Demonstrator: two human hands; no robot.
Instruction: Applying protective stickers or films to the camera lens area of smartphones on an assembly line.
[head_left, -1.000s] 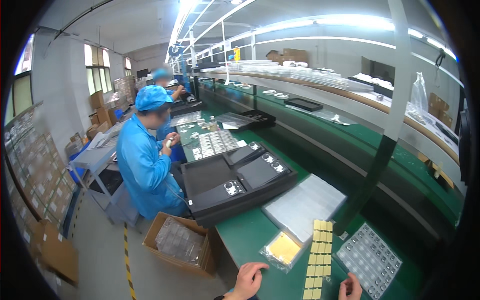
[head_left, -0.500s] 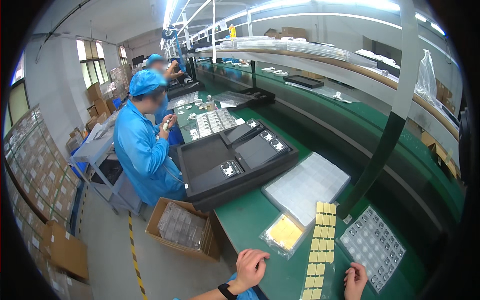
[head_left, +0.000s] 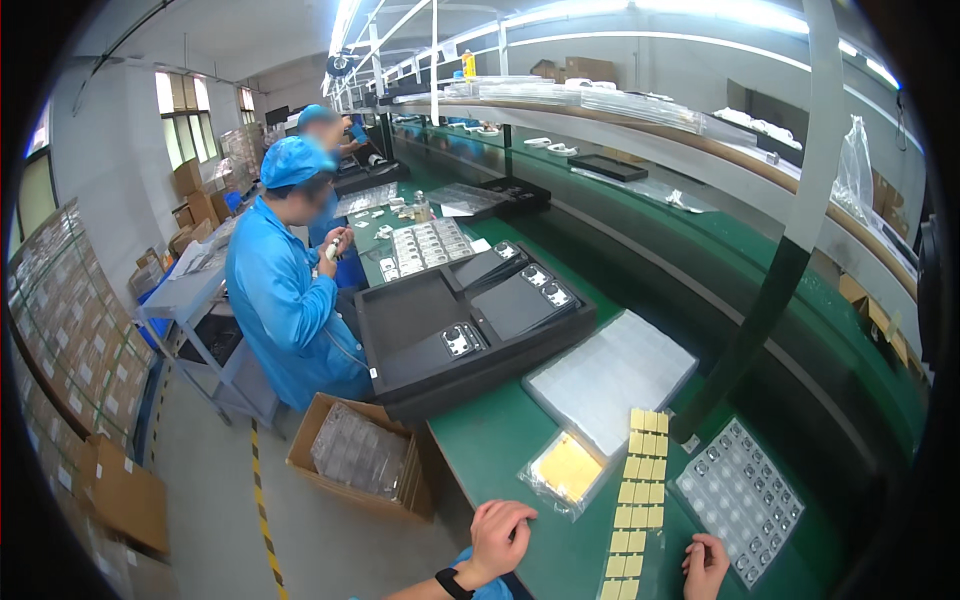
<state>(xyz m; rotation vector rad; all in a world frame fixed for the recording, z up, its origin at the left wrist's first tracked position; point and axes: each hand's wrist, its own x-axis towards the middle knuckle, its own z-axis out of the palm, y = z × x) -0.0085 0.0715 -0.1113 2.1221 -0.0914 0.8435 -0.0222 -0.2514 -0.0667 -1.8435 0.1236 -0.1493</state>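
My left hand (head_left: pixel 502 538) rests at the near edge of the green workbench (head_left: pixel 500 455), fingers curled, holding nothing that I can see. My right hand (head_left: pixel 706 566) lies beside a long strip of yellow square stickers (head_left: pixel 636 497), fingertips touching the bench just right of it. A clear bag with a yellow pad (head_left: pixel 565 469) sits between my hands, a little farther out. To the right lies a clear blister tray of small dark parts (head_left: pixel 742 497).
A stack of black foam trays (head_left: pixel 460 325) with small parts and a stack of clear trays (head_left: pixel 610 375) lie farther up the bench. A co-worker in blue coat and cap (head_left: pixel 285 290) sits at left. A cardboard box (head_left: pixel 355 465) stands on the floor.
My view has tilted down and shifted, so both hands show more fully. My left hand has moved right along the bench edge; my right hand stays by the sticker strip.
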